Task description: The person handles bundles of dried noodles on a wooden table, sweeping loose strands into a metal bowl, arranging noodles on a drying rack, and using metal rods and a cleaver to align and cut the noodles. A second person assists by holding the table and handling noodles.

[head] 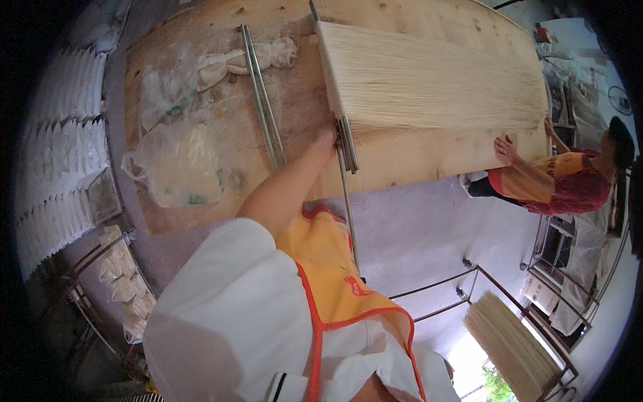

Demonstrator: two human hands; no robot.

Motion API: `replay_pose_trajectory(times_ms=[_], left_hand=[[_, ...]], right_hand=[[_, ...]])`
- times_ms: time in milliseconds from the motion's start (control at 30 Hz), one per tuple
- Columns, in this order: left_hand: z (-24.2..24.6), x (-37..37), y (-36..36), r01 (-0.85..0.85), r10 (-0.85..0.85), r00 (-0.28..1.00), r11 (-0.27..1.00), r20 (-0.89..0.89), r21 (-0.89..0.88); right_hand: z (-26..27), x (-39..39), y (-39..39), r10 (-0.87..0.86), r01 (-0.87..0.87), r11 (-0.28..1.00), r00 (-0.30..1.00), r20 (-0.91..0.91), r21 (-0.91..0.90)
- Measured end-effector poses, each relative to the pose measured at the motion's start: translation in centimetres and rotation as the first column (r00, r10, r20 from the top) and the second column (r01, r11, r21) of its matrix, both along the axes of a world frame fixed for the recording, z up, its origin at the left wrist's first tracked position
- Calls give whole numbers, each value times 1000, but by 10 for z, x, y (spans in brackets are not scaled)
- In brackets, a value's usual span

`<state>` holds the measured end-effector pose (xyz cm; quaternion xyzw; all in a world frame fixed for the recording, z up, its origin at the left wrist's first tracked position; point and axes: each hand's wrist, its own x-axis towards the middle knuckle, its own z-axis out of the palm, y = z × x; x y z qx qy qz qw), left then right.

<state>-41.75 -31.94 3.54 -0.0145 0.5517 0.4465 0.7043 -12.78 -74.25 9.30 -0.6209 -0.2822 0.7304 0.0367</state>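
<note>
A wide sheet of pale noodle strands (pixel 432 80) lies stretched across the wooden table (pixel 392 156). Its left end runs along a long thin metal rod (pixel 348 211), which juts past the near table edge. My left hand (pixel 327 138) reaches to this rod at the near corner of the strands and closes on it; the fingertips are blurred and partly hidden. Several thicker metal bars (pixel 348 143) lie bunched right beside the hand. My right hand is out of view. At the far end, a co-worker's hand (pixel 506 149) hovers by the table edge and another touches the strand ends.
Two metal bars (pixel 262 95) lie left of my arm, crossing a rolled cloth (pixel 226 65). Clear plastic bags (pixel 183 166) hold pale contents. A co-worker (pixel 562 181) stands at right. A wheeled frame (pixel 507 296) carries hanging strands (pixel 507 341). White stacked packages (pixel 65 145) line the left.
</note>
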Motion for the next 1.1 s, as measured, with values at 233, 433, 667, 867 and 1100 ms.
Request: replay_pose_trajectory(times_ms=[233, 433, 667, 867, 1100], left_hand=[[9, -50, 0, 230, -43, 156, 973, -987, -6], [27, -134, -3, 430, -319, -570, 670, -757, -605], [7, -14, 0, 138, -133, 987, 989, 85, -54], [-1, -11, 30, 37, -34, 998, 998, 62, -51], [-6, -2, -14, 82, -82, 996, 997, 26, 0]], right_hand=[[-91, -101, 119, 252, -594, 373, 804, 538, 713], [-39, -140, 281, -453, 477, 837, 879, -150, 268], [-71, -129, 311, -405, 374, 914, 835, -373, -154], [-12, -54, 117, -379, 360, 889, 925, -12, -283], [-40, -107, 241, -587, 613, 789, 727, -355, -49]])
